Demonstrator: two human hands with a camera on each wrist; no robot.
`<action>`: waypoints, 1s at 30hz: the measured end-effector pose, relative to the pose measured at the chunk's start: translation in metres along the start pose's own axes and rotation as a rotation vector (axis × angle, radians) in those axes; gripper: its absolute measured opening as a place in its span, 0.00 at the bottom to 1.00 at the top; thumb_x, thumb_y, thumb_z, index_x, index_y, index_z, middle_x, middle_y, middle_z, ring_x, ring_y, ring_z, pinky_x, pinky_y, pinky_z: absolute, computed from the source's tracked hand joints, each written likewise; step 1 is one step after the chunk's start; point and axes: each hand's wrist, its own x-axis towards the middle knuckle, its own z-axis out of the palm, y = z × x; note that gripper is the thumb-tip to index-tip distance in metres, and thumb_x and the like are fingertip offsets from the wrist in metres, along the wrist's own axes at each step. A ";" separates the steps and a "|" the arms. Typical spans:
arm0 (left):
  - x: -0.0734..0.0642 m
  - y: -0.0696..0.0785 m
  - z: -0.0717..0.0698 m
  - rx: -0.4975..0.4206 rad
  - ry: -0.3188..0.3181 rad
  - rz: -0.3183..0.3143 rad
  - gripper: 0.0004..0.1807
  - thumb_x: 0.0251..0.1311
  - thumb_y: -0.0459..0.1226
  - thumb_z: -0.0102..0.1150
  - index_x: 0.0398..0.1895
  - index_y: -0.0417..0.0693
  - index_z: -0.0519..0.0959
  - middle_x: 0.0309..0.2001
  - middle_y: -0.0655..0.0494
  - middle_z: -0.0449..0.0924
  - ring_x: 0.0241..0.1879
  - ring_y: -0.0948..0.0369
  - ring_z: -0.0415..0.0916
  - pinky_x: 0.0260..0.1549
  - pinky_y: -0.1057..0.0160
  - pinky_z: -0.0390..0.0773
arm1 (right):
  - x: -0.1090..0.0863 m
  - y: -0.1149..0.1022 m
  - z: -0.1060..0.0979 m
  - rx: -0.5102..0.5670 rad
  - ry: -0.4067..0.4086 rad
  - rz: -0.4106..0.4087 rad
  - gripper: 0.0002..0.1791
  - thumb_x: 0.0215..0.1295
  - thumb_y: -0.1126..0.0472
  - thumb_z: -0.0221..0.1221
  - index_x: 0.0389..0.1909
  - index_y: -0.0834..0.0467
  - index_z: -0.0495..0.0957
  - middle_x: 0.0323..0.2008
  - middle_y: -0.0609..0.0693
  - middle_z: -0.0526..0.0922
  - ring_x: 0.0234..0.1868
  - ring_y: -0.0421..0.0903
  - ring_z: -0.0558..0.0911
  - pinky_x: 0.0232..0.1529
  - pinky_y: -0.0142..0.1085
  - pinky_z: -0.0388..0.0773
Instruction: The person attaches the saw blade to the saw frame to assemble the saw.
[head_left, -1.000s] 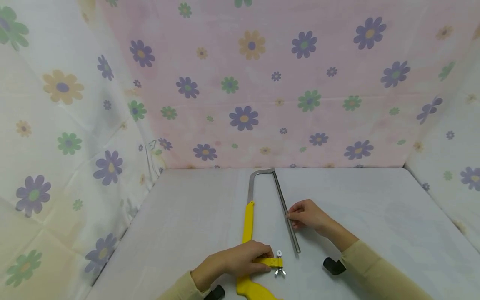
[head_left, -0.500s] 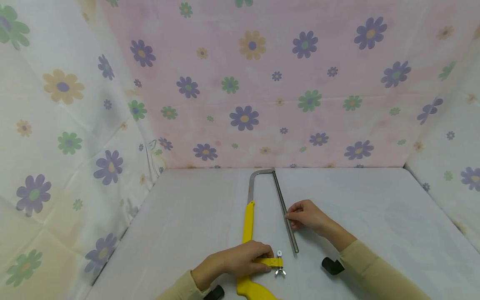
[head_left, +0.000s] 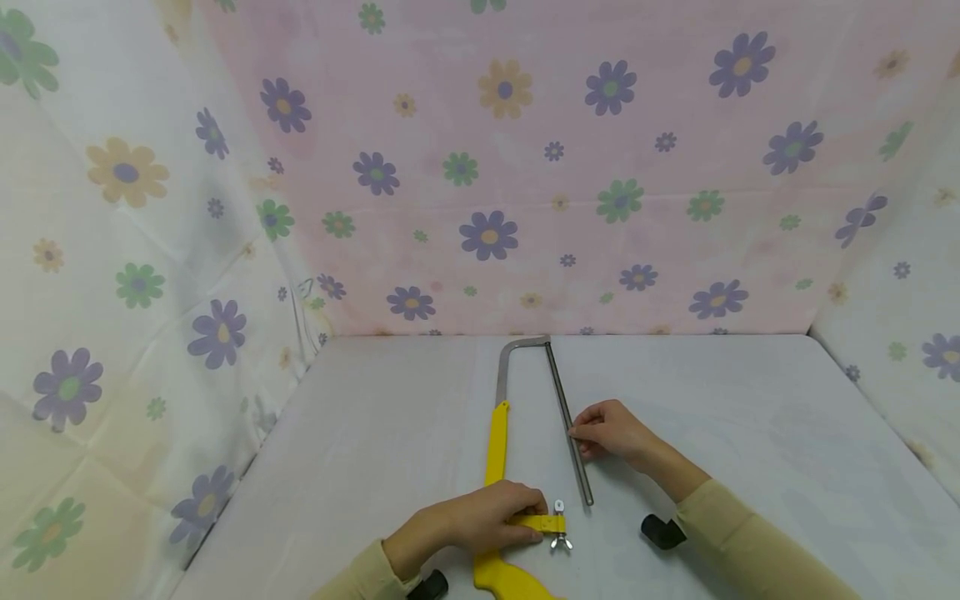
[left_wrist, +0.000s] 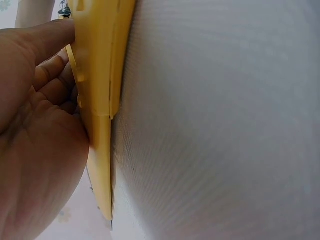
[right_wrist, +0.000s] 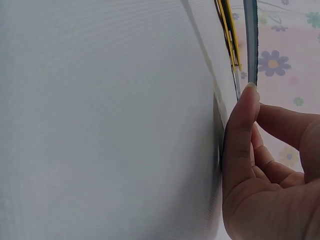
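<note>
A hacksaw frame point(head_left: 497, 442) lies on the white table, yellow toward me, with a grey metal bow at the far end. Its dark saw blade point(head_left: 558, 379) meets the bow's far tip and slants toward me; the blade's near end is apart from the wing-nut bolt point(head_left: 559, 533) on the yellow side arm. My left hand point(head_left: 483, 512) grips the frame at that arm, and its palm lies along the yellow body point(left_wrist: 102, 75) in the left wrist view. My right hand point(head_left: 615, 433) pinches the blade between thumb and fingers; the toothed edge point(right_wrist: 257, 45) shows in the right wrist view.
The yellow handle point(head_left: 513, 581) runs off the bottom of the head view. Flowered cloth point(head_left: 495, 167) hangs behind the table and on both sides. Dark wrist devices point(head_left: 662, 531) sit at both cuffs.
The right hand has moved slightly left with the blade, so the blade's near end has swung a little toward the wing-nut bolt. The left hand and frame have stayed in place.
</note>
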 end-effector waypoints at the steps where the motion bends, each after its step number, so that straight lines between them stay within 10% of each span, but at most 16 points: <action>1: 0.000 0.001 0.000 0.000 0.000 -0.003 0.08 0.75 0.42 0.58 0.51 0.51 0.78 0.36 0.70 0.75 0.35 0.74 0.68 0.38 0.74 0.73 | 0.000 0.000 0.000 -0.002 0.003 0.001 0.09 0.70 0.68 0.62 0.44 0.72 0.80 0.29 0.54 0.83 0.27 0.43 0.81 0.33 0.35 0.84; 10: 0.004 -0.017 0.008 0.014 0.001 0.016 0.10 0.76 0.45 0.56 0.53 0.54 0.77 0.39 0.70 0.76 0.36 0.74 0.68 0.38 0.73 0.72 | 0.002 0.001 0.002 -0.055 0.021 -0.022 0.07 0.69 0.68 0.62 0.40 0.70 0.81 0.28 0.54 0.82 0.26 0.44 0.81 0.31 0.37 0.83; 30: 0.002 -0.003 0.001 0.007 0.008 0.009 0.09 0.74 0.43 0.58 0.50 0.51 0.78 0.36 0.70 0.74 0.34 0.74 0.67 0.37 0.75 0.72 | 0.004 0.001 0.010 -0.059 -0.014 -0.039 0.08 0.69 0.68 0.62 0.43 0.71 0.81 0.28 0.53 0.85 0.26 0.44 0.83 0.32 0.37 0.83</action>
